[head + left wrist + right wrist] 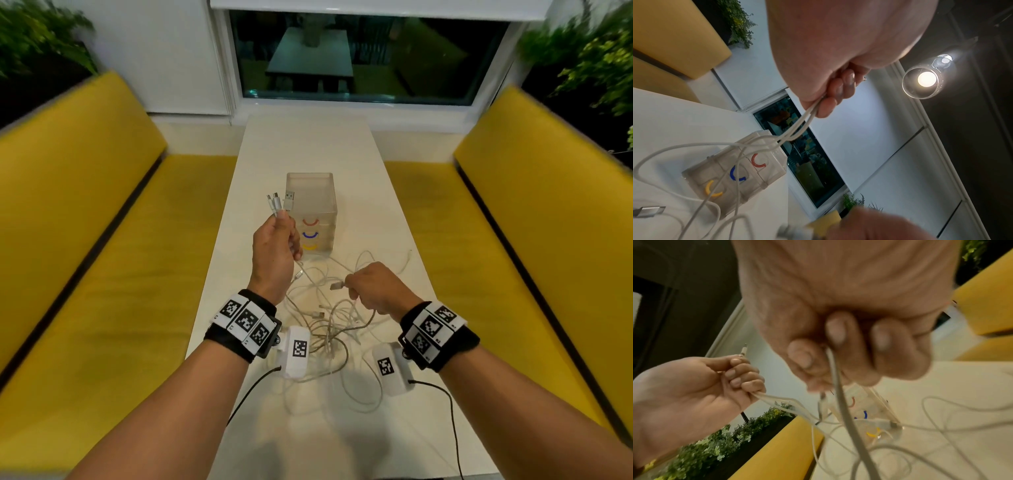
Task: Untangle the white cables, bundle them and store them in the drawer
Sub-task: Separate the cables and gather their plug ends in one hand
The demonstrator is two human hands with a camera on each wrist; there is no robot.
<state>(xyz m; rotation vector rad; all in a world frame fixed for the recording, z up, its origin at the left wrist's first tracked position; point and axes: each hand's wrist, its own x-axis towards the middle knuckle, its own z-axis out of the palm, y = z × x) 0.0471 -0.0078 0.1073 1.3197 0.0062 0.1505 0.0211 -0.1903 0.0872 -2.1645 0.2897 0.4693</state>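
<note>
Left hand grips several plug ends; right hand pinches one plug. Cables look light, soft, slippery, so best to hold near the plugs.

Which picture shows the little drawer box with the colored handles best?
The left wrist view: the drawer box sits close and sharp, showing its red, blue and yellow handles behind thin cables. The head view shows it smaller, partly hidden by the left hand. The right wrist view shows it blurred behind cables.
</note>
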